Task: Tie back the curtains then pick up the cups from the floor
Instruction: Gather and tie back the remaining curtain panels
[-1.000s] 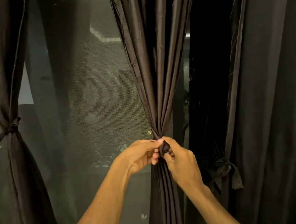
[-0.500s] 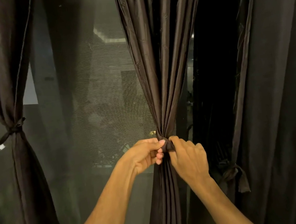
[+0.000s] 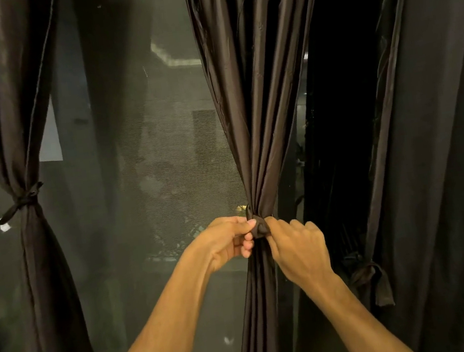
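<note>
1. Hands meet at the waist of the middle curtain [image 3: 249, 114], a dark brown, glossy, pleated fabric panel. It hangs down the centre of the window and is gathered into a narrow bunch.
2. Around that bunch sits a dark brown fabric tie band [image 3: 259, 226], wound tight and bulging into a small knot between the two hands.
3. The left hand [image 3: 227, 241] comes in from the left with its fingers curled. Thumb and forefinger pinch the band at the knot's left side, and the other fingers are tucked beneath.
4. The right hand [image 3: 299, 249] comes in from the right, its back toward the camera. Its fingers are curled in and grip the band on the knot's right side, with the fingertips hidden against the fabric.
5. At the window's left edge hangs a second dark brown curtain [image 3: 10, 116]. It is cinched at its waist by a thin dark tie [image 3: 23, 200], whose loose end sticks out to the left.
6. A small white tag [image 3: 4, 227] sits at that loose end; any writing on it is too small to read.
7. At the right edge hangs a wide, matt dark curtain [image 3: 442, 148]. Beside its inner edge a brown fabric tie loop [image 3: 371, 278] dangles, low down near the right forearm.
8. Between the left and middle curtains shows a grey mesh window screen [image 3: 148, 157]. A pale rectangular patch [image 3: 50, 137] lies just beside the left curtain, too dim to tell whether anything is printed on it.
</note>
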{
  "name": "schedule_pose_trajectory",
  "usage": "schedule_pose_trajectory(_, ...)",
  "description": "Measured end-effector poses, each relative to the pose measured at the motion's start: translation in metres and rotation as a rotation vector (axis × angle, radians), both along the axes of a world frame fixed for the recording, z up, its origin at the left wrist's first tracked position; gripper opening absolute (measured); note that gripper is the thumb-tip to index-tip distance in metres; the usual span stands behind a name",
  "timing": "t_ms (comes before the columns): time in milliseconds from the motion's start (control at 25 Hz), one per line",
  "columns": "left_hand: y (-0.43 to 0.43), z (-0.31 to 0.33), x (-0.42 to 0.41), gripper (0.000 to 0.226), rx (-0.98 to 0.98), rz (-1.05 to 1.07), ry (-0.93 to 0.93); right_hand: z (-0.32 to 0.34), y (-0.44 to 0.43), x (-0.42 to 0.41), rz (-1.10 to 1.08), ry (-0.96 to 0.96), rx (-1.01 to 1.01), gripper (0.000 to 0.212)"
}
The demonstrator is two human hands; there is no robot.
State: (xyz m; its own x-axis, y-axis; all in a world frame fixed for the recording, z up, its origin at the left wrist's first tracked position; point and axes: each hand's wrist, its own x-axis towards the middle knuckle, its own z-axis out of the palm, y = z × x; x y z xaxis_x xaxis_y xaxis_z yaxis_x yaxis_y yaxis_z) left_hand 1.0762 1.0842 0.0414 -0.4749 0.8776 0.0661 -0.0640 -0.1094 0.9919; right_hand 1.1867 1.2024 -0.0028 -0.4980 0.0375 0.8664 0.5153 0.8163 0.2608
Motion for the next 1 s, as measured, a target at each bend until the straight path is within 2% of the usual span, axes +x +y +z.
schedule_pose_trajectory(160, 0.002, -0.004, -0.003, 0.015, -0.003, -0.002, 0.033, 0.002, -0.006, -0.003, -0.055, 0.014, -0.012, 0.011)
schedule_pose_trajectory(320, 0.002, -0.01, -0.002, 0.011, 0.074, 0.019, 0.076, 0.008, -0.007, -0.001, -0.068, 0.003, -0.025, 0.02)
schedule_pose_trajectory(560, 0.003, -0.017, 0.003, 0.012, 0.239, -0.004, 0.022, 0.014, -0.004, -0.002, -0.08, 0.026, -0.013, 0.033)
schedule_pose_trajectory(680, 0.003, -0.015, 0.002, 0.01, 0.247, -0.019, 0.005, 0.018, -0.006, -0.001, -0.076, -0.003, -0.033, 0.032)
schedule_pose_trajectory(760, 0.002, -0.016, 0.0, 0.006, 0.228, -0.031, 0.02, 0.021, -0.014, -0.001, -0.045, 0.003, -0.15, 0.026)
schedule_pose_trajectory(840, 0.003, -0.021, 0.0, 0.009, 0.219, -0.043, 0.027, 0.021, -0.021, -0.001, -0.001, 0.001, -0.408, 0.011)
schedule_pose_trajectory(1000, 0.006, -0.029, -0.002, 0.016, 0.239, -0.029, 0.007, 0.02, -0.013, 0.002, 0.361, -0.005, -0.971, 0.008)
